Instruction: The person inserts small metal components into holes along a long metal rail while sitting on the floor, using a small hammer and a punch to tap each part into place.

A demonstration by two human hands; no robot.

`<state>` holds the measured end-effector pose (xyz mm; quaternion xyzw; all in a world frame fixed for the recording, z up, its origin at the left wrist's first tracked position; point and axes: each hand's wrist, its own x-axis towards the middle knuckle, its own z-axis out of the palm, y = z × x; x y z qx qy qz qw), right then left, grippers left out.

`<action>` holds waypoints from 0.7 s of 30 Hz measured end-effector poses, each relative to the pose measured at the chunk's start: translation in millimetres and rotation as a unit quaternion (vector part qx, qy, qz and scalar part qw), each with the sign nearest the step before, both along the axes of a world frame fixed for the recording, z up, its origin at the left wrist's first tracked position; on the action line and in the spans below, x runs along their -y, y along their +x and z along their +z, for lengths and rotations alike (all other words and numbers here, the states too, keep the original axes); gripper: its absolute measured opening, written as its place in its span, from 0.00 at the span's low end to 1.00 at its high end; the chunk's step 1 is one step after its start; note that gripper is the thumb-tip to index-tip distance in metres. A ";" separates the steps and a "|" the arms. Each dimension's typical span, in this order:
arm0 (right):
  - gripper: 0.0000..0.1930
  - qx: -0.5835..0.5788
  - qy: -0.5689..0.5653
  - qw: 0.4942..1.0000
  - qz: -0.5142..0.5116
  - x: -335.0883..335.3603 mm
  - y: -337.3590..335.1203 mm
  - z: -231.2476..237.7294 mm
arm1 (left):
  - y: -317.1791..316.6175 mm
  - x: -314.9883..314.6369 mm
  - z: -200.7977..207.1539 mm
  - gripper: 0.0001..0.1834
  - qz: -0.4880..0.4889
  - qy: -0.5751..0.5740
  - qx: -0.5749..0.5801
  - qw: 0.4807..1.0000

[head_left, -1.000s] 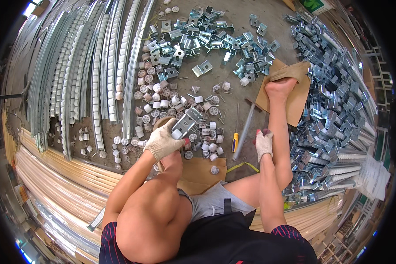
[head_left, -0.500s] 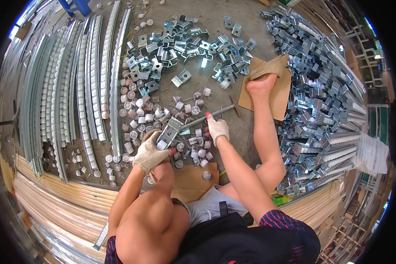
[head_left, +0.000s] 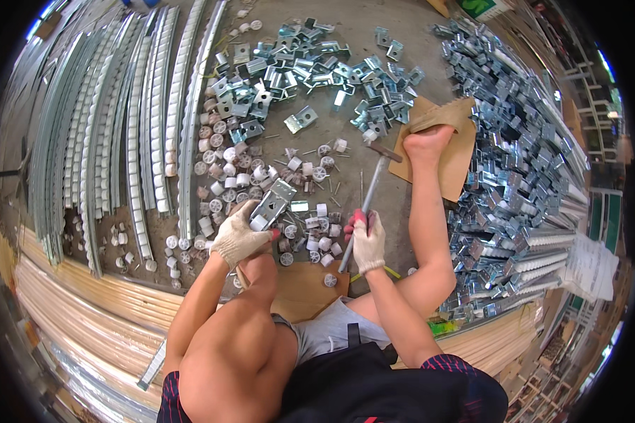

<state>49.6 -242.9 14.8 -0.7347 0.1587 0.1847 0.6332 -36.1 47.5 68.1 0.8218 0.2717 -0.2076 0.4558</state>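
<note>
My left hand (head_left: 234,236), in a pale knit glove with reddish fingertips, closes on a shiny metal bracket (head_left: 278,200) above the floor. A white roller (head_left: 259,223) sits at the bracket's near end, beside my thumb. To the right, my gloved right hand (head_left: 369,243) grips a hammer (head_left: 377,178) by its grey handle. The hammer's brown head points away from me, apart from the bracket. Small white spoked wheels (head_left: 324,243) and thin metal pins (head_left: 336,189) lie loose around and beyond my hands.
Loose metal brackets (head_left: 289,74) are heaped ahead. Long rails with white rollers (head_left: 164,106) lie at the left. A large pile of brackets (head_left: 515,148) fills the right side. My bare foot and a sandal (head_left: 444,116) rest on cardboard (head_left: 455,166). Wrapped beige lengths (head_left: 85,303) lie near left.
My right hand has moved right and nearer to me, swinging the hammer from slanting toward the bracket to pointing away. My left hand keeps the bracket, slightly raised in view. The whole view has shifted a little.
</note>
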 end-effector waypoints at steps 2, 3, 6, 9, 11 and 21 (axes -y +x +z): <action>0.07 0.011 0.032 0.998 0.046 11.2 -13.1 11.8 | -1.9 0.0 -3.1 0.45 -0.003 0.001 0.001 1.000; 0.07 0.015 0.048 0.996 0.069 15.0 -15.3 16.6 | -5.2 -0.1 -5.6 0.45 0.001 0.007 0.007 1.000; 0.09 0.313 -0.226 0.902 0.191 19.6 -12.5 36.3 | -9.0 -0.8 -9.0 0.45 -0.002 -0.003 0.016 1.000; 0.12 0.318 -0.216 0.901 0.203 10.9 -15.4 68.5 | -11.1 -0.5 -16.9 0.46 -0.012 0.010 0.041 0.999; 0.12 0.305 -0.212 0.906 0.205 9.2 -22.1 89.3 | -5.4 2.2 -10.3 0.46 -0.012 -0.017 0.014 1.000; 0.12 0.272 -0.162 0.921 0.226 -4.4 -24.1 101.2 | -9.9 1.4 -16.3 0.48 -0.005 -0.011 0.037 0.999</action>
